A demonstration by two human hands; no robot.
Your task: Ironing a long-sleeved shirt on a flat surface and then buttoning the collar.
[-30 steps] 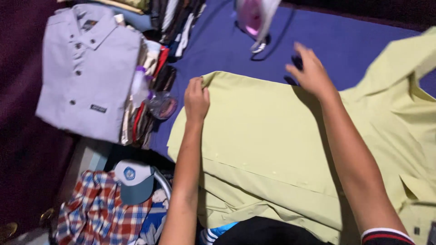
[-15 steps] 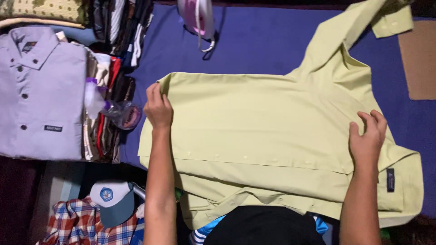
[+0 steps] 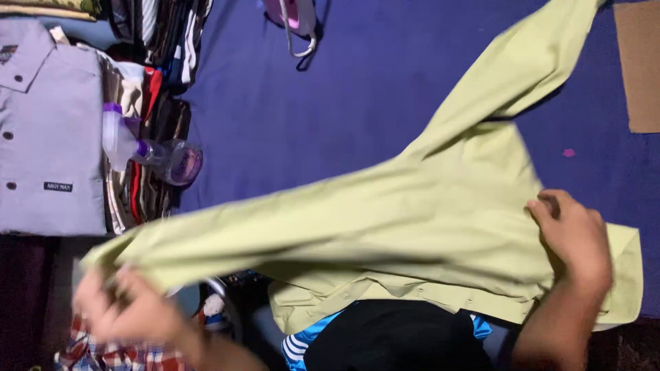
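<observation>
A pale yellow-green shirt [image 3: 426, 206] lies spread on a dark blue cloth surface [image 3: 330, 117]. One of its sleeves stretches up toward the top right. My left hand [image 3: 130, 312], blurred with motion, grips the shirt's left edge and holds it pulled out to the lower left, off the surface. At the right, my right hand [image 3: 574, 240] rests flat on the shirt and pins it down.
A folded grey shirt [image 3: 48, 137] lies at the left beside a stack of folded clothes [image 3: 144, 158] with a clear plastic spray bottle [image 3: 148, 151] on it. A pink iron [image 3: 292, 17] stands at the top. Brown cardboard [image 3: 639, 65] lies top right; plaid cloth [image 3: 117, 354] lies bottom left.
My left hand has pulled the shirt's left edge down and to the left, stretching the fabric. My right hand stays pressed on the shirt's right side.
</observation>
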